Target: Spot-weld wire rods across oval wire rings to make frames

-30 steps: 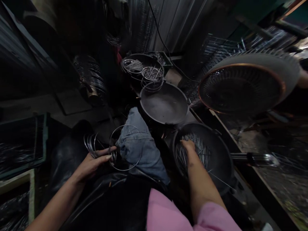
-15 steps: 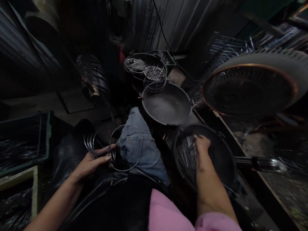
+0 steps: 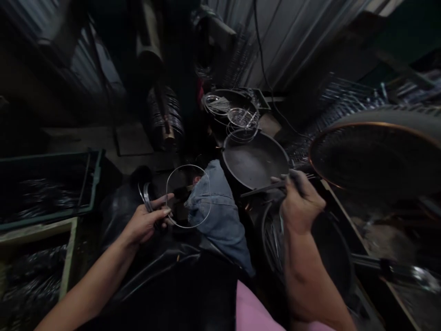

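In my left hand (image 3: 148,219) is a thin metal wire ring (image 3: 210,193), pinched at its near-left side between thumb and fingers. Several more wire rings (image 3: 146,196) hang bunched around the same hand. My right hand (image 3: 301,200) is closed around a small bundle of straight metal wire rods (image 3: 263,188), their ends sticking out to the left. It is raised above a dark pan (image 3: 336,230), where more loose rods (image 3: 272,243) lie at the left side. How many rods it grips I cannot make out.
Beyond my denim-covered knee (image 3: 220,202) stands a wide shallow pan (image 3: 255,158). Farther back, another pan (image 3: 253,94) bears wire pieces and rings. A large fan (image 3: 375,151) is at the right. Crates (image 3: 96,184) with metal pieces stand at the left.
My right hand has come up out of the dark pan with rods in it. My left hand still pinches the ring. The whole view has shifted, with things appearing farther right.
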Action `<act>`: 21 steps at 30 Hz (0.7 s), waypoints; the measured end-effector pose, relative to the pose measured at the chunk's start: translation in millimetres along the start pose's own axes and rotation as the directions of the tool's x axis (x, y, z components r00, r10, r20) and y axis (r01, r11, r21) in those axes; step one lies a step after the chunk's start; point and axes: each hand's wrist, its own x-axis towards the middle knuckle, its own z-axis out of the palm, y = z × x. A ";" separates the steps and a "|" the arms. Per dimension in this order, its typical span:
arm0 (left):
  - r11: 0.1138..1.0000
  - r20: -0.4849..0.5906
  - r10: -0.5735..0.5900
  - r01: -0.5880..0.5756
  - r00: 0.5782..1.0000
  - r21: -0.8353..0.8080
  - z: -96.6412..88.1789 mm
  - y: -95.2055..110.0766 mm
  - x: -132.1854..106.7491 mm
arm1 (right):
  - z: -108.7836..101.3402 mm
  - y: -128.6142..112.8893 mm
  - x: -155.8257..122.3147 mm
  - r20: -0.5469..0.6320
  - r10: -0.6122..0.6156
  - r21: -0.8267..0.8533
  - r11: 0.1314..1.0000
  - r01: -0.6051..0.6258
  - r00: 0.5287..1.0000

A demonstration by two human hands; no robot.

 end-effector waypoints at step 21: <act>0.966 -0.103 0.076 -0.099 0.992 -0.240 4.1 43.7 5.2 | 105.4 -113.4 -65.1 0.925 -0.342 0.202 0.812 0.548 0.165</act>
